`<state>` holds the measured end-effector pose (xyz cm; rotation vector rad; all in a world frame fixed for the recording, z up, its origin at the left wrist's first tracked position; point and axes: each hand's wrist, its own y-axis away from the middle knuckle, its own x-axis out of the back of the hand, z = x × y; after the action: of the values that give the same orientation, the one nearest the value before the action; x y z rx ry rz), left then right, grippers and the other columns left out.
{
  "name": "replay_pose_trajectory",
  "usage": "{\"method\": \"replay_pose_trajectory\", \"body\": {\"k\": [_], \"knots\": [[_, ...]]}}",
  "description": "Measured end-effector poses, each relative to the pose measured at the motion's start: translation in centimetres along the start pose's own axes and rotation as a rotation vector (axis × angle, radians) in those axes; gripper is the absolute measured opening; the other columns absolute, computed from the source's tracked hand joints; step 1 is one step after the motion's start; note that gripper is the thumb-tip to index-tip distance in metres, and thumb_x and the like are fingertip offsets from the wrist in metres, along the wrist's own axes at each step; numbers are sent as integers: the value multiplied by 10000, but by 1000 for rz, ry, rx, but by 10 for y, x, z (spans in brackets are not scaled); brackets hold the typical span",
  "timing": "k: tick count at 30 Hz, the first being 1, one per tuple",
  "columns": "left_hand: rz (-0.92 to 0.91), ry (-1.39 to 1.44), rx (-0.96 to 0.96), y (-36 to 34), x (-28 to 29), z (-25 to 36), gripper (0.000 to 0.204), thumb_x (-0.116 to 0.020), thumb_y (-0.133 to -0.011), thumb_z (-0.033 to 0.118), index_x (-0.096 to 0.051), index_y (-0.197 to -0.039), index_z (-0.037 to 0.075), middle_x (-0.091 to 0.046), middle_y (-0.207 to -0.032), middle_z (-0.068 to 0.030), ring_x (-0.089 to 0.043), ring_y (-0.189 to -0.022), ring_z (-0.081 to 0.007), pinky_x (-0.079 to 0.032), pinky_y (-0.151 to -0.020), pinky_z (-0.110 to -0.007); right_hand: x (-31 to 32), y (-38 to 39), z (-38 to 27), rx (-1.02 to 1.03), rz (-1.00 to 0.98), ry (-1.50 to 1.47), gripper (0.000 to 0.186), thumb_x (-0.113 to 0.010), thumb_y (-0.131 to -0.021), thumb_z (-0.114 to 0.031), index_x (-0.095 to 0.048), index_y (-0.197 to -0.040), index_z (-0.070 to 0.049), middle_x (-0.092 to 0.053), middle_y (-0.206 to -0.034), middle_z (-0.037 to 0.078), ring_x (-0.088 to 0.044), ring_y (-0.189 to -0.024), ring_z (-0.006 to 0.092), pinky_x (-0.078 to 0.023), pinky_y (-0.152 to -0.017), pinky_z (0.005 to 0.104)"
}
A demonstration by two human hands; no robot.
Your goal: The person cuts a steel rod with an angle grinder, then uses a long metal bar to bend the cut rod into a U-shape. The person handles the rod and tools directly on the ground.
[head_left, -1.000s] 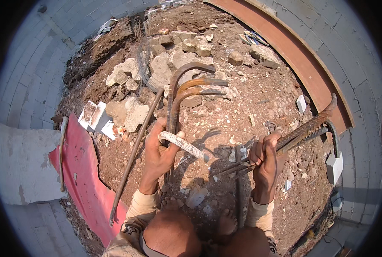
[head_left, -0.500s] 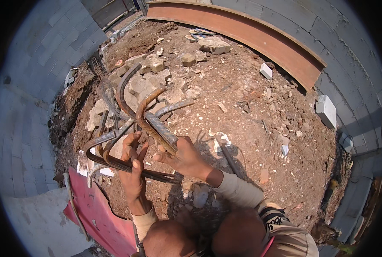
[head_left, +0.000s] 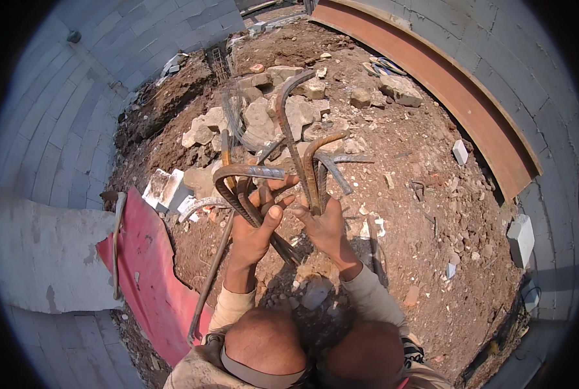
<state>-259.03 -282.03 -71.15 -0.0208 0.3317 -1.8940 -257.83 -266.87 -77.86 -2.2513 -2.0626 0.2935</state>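
My left hand (head_left: 253,235) is closed around several bent rebars (head_left: 235,202) whose rusty hooks curve over above it; its thumb lies in front and its fingers show behind them. Close beside it, my right hand (head_left: 330,235) is closed on another group of bent rebars (head_left: 312,170), its thumb along their near side. These stand roughly upright, one rising in a tall curve. The lower ends of the left group run down between my wrists. My palms are partly hidden by the bars.
Broken concrete chunks (head_left: 258,120) and a wire coil (head_left: 236,123) lie ahead. A red sheet (head_left: 150,266) and a wooden-handled tool (head_left: 117,243) are at left, near a straight rod (head_left: 213,275). A brown beam (head_left: 438,87) leans by the right wall, with white blocks (head_left: 521,240).
My left hand has gone from loosely spread fingers to a grip on its bars. The right-hand bars have turned more upright, and both hands are closer together. The view has swung left.
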Motion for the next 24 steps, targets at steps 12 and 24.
{"method": "replay_pose_trajectory", "body": {"k": [12,24], "knots": [[218,-4,90,10,13,2,380,-737,-961,357,-449,-859,133,-414,-647,16,-409,-550,-103,-465,-578,-296,37,15,-2,-214,-16,-185,344,-751,-969,-349,-562,-962,-61,-510,-685,-17,-460,-572,78,-336,-496,261],[-27,172,46,29,31,1,406,-860,-858,294,-607,-1016,19,-644,-855,-64,-625,-749,-147,-518,-661,-313,10,41,-18,-182,-161,67,267,-748,-963,-289,-644,-986,-43,-623,-788,21,-510,-604,103,-400,-556,292]]}}
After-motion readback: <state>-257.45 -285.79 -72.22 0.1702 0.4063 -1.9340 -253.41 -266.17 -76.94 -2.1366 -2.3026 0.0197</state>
